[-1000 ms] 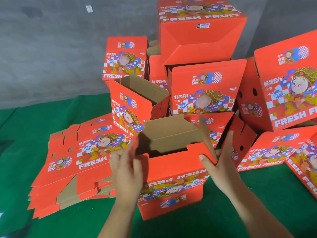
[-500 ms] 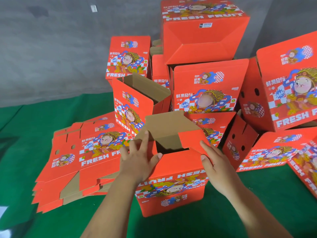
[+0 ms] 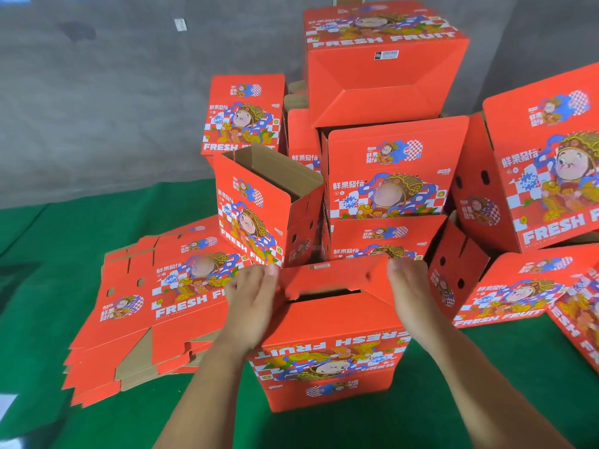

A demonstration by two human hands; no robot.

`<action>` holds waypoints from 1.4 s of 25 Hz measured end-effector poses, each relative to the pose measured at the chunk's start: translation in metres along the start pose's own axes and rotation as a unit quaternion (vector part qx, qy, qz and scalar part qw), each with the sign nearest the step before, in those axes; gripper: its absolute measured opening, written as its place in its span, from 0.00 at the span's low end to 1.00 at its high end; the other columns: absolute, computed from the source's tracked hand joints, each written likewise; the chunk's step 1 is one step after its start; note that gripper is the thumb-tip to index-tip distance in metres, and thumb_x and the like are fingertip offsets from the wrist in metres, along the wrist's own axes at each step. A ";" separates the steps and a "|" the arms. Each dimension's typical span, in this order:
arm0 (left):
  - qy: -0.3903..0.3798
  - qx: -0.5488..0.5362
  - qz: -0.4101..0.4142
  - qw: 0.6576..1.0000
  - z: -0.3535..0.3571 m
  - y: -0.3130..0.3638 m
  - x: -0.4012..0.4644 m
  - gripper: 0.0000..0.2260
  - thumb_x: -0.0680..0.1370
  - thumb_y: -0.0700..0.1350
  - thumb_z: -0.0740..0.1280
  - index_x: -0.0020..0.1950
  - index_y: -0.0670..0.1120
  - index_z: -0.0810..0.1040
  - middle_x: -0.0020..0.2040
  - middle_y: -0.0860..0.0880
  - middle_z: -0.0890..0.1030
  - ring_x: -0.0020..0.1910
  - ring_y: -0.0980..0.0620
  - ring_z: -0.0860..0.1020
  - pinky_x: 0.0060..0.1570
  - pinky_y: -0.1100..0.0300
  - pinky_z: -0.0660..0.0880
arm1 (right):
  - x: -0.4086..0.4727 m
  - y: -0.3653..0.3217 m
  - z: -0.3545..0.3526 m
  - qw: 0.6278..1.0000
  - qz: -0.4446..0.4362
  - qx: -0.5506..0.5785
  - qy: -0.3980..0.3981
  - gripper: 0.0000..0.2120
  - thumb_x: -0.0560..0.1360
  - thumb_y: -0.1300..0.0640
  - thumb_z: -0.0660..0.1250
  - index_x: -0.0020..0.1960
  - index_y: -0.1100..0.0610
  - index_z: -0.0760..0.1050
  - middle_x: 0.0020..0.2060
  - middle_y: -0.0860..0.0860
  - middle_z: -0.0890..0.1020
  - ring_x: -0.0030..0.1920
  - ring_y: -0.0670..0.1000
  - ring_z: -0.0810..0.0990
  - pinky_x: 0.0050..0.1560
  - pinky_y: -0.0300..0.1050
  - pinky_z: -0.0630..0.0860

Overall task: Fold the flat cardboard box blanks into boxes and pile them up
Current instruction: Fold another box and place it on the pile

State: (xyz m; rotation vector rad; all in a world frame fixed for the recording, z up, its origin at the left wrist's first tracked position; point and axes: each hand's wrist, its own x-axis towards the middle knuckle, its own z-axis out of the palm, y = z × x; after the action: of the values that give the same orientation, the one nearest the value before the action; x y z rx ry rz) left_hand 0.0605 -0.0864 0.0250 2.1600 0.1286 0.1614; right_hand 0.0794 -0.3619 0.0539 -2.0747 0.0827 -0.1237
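Note:
A red printed cardboard box [image 3: 330,354] stands upside down on the green mat in front of me, its flaps nearly folded over with a dark gap between them. My left hand [image 3: 254,303] lies flat against the box's left top edge, fingers straight, pressing the flap. My right hand [image 3: 413,296] presses the right flap the same way. A stack of flat box blanks [image 3: 146,306] lies to the left. Folded boxes are piled behind, the top one [image 3: 382,59] upside down, another open box [image 3: 269,205] tilted at the pile's left.
More folded boxes [image 3: 544,170] lean at the right, and others lie low at the right edge [image 3: 518,286]. A grey wall [image 3: 97,92] rises behind the pile. The green mat [image 3: 48,228] covers the floor.
The box's flaps, open a second ago showing the brown inside, are now folded down. Both hands moved from the box's sides up onto the flaps.

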 end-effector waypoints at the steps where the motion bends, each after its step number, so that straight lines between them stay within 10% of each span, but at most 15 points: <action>1: -0.001 0.008 -0.004 1.000 0.000 0.002 -0.001 0.26 0.76 0.77 0.48 0.49 0.59 0.73 0.55 0.59 0.73 0.67 0.48 0.65 0.67 0.64 0.54 | 0.004 -0.001 -0.002 0.999 0.026 0.025 -0.005 0.16 0.78 0.46 0.54 0.42 0.53 0.74 0.41 0.53 0.74 0.47 0.57 0.71 0.43 0.47 0.69; 3: 0.022 0.081 0.020 0.996 0.004 0.005 -0.004 0.22 0.75 0.73 0.61 0.55 0.58 0.75 0.58 0.56 0.72 0.66 0.47 0.67 0.67 0.61 0.58 | 0.008 0.001 -0.004 0.996 0.073 -0.009 -0.056 0.30 0.75 0.35 0.60 0.68 0.53 0.74 0.61 0.58 0.75 0.60 0.56 0.72 0.62 0.53 0.71; 5: 0.013 0.133 0.012 0.991 0.009 0.012 -0.006 0.33 0.73 0.66 0.73 0.73 0.53 0.71 0.68 0.48 0.68 0.70 0.45 0.69 0.71 0.52 0.66 | 0.007 0.011 -0.008 0.982 0.058 -0.120 -0.131 0.47 0.66 0.27 0.69 0.79 0.36 0.53 0.72 0.53 0.63 0.73 0.53 0.63 0.74 0.57 0.63; 15: -0.035 0.351 -0.100 0.930 0.024 0.035 0.012 0.38 0.73 0.68 0.72 0.74 0.53 0.59 0.72 0.43 0.59 0.70 0.37 0.68 0.58 0.42 0.76 | 0.024 0.004 0.008 0.920 0.083 -0.358 -0.134 0.60 0.63 0.23 0.71 0.79 0.35 0.35 0.69 0.56 0.72 0.60 0.61 0.81 0.54 0.55 0.77; 18: -0.031 0.266 -0.043 0.963 0.015 0.020 0.015 0.37 0.74 0.66 0.73 0.77 0.55 0.62 0.72 0.44 0.60 0.70 0.38 0.70 0.66 0.44 0.74 | 0.032 0.000 0.005 0.920 0.071 -0.362 -0.136 0.62 0.59 0.22 0.73 0.79 0.41 0.40 0.53 0.50 0.80 0.53 0.59 0.82 0.55 0.56 0.79; 21: 0.019 0.008 -0.056 0.998 0.003 0.007 0.009 0.38 0.73 0.62 0.74 0.79 0.56 0.65 0.69 0.48 0.65 0.70 0.47 0.71 0.70 0.59 0.66 | 0.031 0.011 0.008 0.964 0.030 -0.232 -0.123 0.52 0.66 0.30 0.76 0.77 0.45 0.51 0.63 0.50 0.74 0.64 0.58 0.77 0.63 0.55 0.75; 25: -0.012 -0.305 -0.295 0.906 -0.002 0.006 -0.012 0.35 0.76 0.69 0.68 0.80 0.66 0.60 0.71 0.47 0.77 0.56 0.45 0.84 0.47 0.48 0.83 | 0.019 0.025 0.002 0.990 0.065 0.028 -0.124 0.31 0.77 0.39 0.72 0.74 0.41 0.61 0.68 0.45 0.75 0.70 0.52 0.75 0.66 0.49 0.72; 28: -0.048 -0.340 -0.322 0.882 -0.002 0.007 -0.020 0.35 0.74 0.71 0.69 0.78 0.68 0.61 0.69 0.48 0.79 0.54 0.40 0.85 0.49 0.41 0.84 | 0.003 0.026 -0.008 0.991 0.045 -0.074 -0.104 0.44 0.65 0.35 0.79 0.73 0.42 0.60 0.60 0.41 0.77 0.60 0.51 0.79 0.55 0.46 0.76; 31: -0.066 -0.254 -0.209 0.942 0.008 0.012 -0.026 0.32 0.75 0.54 0.78 0.74 0.58 0.66 0.60 0.47 0.85 0.51 0.46 0.87 0.50 0.49 0.84 | -0.005 0.023 -0.016 0.960 0.057 -0.266 -0.072 0.60 0.59 0.27 0.77 0.78 0.43 0.47 0.66 0.52 0.77 0.65 0.61 0.78 0.61 0.59 0.76; 35: -0.051 -0.180 -0.173 0.967 0.009 0.011 -0.031 0.29 0.76 0.46 0.77 0.74 0.54 0.69 0.58 0.49 0.85 0.54 0.47 0.85 0.62 0.44 0.80 | -0.011 0.018 -0.013 0.952 0.070 -0.281 -0.103 0.56 0.63 0.25 0.73 0.79 0.40 0.46 0.66 0.53 0.78 0.64 0.60 0.79 0.62 0.60 0.77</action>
State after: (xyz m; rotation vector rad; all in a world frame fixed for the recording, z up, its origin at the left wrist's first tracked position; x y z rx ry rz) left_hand 0.0319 -0.1049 0.0272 1.7484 0.3839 -0.1216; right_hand 0.0671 -0.3809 0.0444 -2.6281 0.1504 0.2299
